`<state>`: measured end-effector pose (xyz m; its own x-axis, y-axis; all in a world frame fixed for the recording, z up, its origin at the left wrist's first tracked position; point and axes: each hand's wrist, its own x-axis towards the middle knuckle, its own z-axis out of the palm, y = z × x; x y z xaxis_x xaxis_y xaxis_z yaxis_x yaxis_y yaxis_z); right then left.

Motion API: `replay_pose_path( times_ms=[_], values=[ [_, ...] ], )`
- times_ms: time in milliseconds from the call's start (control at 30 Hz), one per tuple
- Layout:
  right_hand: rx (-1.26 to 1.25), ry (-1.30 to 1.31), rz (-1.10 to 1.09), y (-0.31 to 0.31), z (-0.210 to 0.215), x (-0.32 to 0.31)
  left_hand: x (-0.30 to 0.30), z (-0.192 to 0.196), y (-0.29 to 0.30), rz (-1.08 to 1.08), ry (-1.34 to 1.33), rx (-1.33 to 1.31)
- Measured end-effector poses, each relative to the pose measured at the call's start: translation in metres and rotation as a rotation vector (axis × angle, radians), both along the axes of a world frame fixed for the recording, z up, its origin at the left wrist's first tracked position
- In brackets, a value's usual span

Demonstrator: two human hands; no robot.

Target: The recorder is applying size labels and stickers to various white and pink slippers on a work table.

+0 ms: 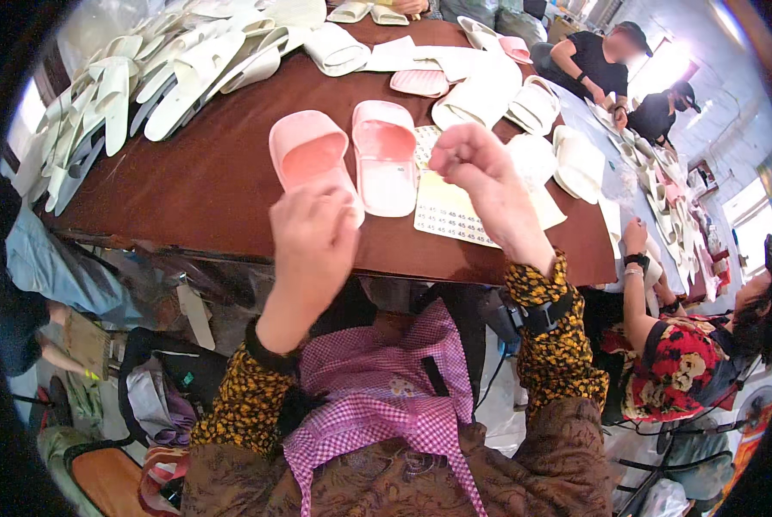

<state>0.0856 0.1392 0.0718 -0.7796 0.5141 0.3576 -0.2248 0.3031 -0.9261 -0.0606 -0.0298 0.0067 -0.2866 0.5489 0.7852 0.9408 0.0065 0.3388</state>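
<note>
Two pink slippers lie side by side in front of me, the left slipper (310, 142) and the right slipper (387, 159), with their heels toward me. My left hand (312, 246) is over the heel of the left slipper. Its fingers are curled together and hide part of the sole; what they hold, if anything, does not show. My right hand (481, 172) is raised over a yellow and white sheet of small printed stickers (450, 211). Its fingertips are bent into a pinch, and anything between them is too small to make out.
White slippers (200, 73) are heaped at the far left; more white slippers (481, 90) lie behind the sheet. The brown table (205, 181) has its near edge before my apron. A person in a red patterned top (683, 366) sits at the right; other people work farther back.
</note>
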Motion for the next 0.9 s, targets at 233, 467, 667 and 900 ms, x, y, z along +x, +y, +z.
replay_pose_path(
  times_ms=[233,467,667,900],
  values=[
    [0.378,-0.065,0.109,-0.016,-0.033,-0.085,-0.043,-0.025,-0.017,0.143,-0.111,-0.083],
    [0.664,-0.132,0.078,-0.020,-0.040,-0.117,-0.047,-0.029,-0.020,0.097,-0.175,-0.108],
    [0.754,-0.219,0.050,-0.025,-0.043,-0.123,-0.045,-0.026,-0.023,0.074,-0.173,-0.116],
    [0.774,-0.253,0.027,-0.023,-0.045,-0.122,-0.043,-0.025,-0.024,0.079,-0.165,-0.131]
  ],
)
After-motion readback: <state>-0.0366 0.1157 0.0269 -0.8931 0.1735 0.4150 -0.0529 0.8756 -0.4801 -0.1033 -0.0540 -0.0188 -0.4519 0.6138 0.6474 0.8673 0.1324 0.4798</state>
